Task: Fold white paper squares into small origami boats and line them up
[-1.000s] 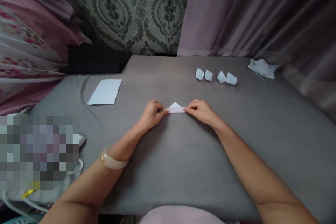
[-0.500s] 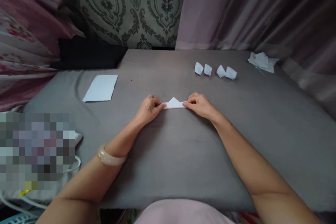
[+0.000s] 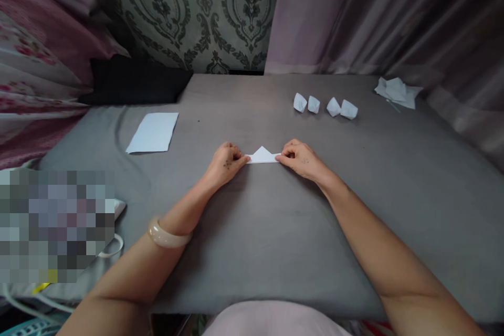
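A folded white paper with a triangular peak lies flat on the grey padded surface, its long edge towards me. My left hand pinches its left end, and my right hand pinches its right end. The fingers hide both ends of the paper. A pale bangle circles my left wrist.
A flat white paper sheet lies to the left. Several small folded paper pieces stand in a row at the back, with crumpled paper beyond them. A black cushion and curtains border the surface.
The whole view has shifted slightly upward since the oldest frame. Both hands keep their hold on the paper's ends, and the paper has barely moved between them.
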### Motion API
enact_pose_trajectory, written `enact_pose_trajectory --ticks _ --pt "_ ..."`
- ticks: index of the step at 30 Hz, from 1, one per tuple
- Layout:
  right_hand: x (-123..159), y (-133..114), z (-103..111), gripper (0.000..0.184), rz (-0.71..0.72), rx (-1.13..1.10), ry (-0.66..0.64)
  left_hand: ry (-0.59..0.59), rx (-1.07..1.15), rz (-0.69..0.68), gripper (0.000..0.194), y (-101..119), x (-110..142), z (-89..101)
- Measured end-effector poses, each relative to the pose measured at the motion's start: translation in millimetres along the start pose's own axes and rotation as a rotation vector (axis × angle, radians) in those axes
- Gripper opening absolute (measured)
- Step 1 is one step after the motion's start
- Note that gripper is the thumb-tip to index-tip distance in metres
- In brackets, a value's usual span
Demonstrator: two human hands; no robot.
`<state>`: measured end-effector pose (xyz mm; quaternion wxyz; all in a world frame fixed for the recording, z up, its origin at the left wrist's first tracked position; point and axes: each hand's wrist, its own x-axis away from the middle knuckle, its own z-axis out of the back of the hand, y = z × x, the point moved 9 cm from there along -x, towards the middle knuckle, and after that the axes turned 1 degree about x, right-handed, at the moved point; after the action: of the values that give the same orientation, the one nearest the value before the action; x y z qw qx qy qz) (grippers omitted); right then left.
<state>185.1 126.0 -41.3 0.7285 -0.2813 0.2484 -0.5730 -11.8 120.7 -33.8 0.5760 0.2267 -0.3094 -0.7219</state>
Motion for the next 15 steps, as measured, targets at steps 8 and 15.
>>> enact_pose_trajectory --ticks 8,15 --pt "0.1 -0.8 -0.3 0.021 0.021 0.006 0.003 0.019 -0.028 -0.080 0.020 4.0 1.5 0.3" --pt "1.9 -2.8 0.3 0.021 0.016 0.055 0.005 0.043 -0.156 -0.145 0.015 7.4 5.0 -0.6"
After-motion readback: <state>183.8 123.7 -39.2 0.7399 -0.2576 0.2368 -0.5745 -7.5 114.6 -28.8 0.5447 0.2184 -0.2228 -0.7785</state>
